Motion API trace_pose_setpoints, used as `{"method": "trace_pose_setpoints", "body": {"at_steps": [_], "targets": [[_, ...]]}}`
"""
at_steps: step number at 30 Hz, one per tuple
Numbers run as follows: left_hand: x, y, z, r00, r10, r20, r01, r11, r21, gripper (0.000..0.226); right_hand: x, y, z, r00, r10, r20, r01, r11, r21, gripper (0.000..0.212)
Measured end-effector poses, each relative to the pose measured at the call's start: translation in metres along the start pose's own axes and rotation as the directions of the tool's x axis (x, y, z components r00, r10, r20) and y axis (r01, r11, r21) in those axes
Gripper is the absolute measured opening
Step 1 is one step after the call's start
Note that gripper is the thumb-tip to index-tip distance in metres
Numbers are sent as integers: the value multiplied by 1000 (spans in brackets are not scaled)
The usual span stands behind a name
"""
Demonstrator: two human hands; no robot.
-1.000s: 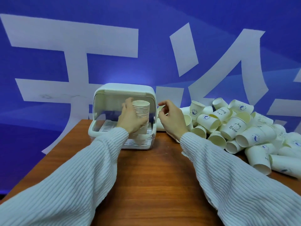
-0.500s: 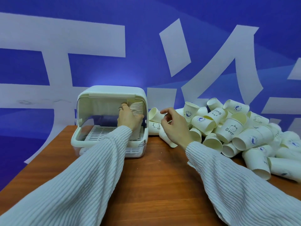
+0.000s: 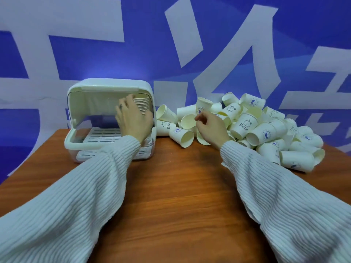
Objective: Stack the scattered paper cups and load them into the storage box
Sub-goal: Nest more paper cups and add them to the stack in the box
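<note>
A white storage box [image 3: 111,86] with its lid raised stands at the table's back left. My left hand [image 3: 133,120] is inside its opening, gripping a stack of paper cups [image 3: 142,104] upright at the box's right inner side. The stack's lower part is hidden behind my hand. To the right lies a heap of scattered paper cups [image 3: 247,124], most on their sides. My right hand [image 3: 210,126] hovers over the heap's near left edge with loosely curled fingers and holds nothing.
The wooden table [image 3: 171,186] carries everything; its left edge runs close to the box. A slotted white tray [image 3: 102,134] forms the box floor. A blue wall with large white shapes stands right behind the table.
My left hand has carried the cup stack from in front of the box into its right inner side. My right hand stayed near the heap's left edge.
</note>
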State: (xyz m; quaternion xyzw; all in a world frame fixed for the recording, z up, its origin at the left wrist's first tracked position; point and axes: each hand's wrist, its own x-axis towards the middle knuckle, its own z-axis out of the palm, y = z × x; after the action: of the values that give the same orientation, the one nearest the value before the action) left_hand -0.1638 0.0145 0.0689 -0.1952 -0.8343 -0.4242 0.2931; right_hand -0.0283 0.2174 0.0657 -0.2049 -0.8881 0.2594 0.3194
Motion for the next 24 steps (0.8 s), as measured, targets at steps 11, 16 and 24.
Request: {"method": "trace_pose_setpoints", "body": {"at_steps": [11,16,24], "targets": [[-58,29,62,533,520,668,-824,498,270,56,10,33,-10,952,-225,209,302,813,-498,36],[-57,28,77,509,514,691,-861,324,393,36,28,23,12,919,-287,270,394,650,-650,37],[-50,22,77,434,536,724,-898,198,392,19,38,30,18,878,-295,377,478,489,-730,17]]}}
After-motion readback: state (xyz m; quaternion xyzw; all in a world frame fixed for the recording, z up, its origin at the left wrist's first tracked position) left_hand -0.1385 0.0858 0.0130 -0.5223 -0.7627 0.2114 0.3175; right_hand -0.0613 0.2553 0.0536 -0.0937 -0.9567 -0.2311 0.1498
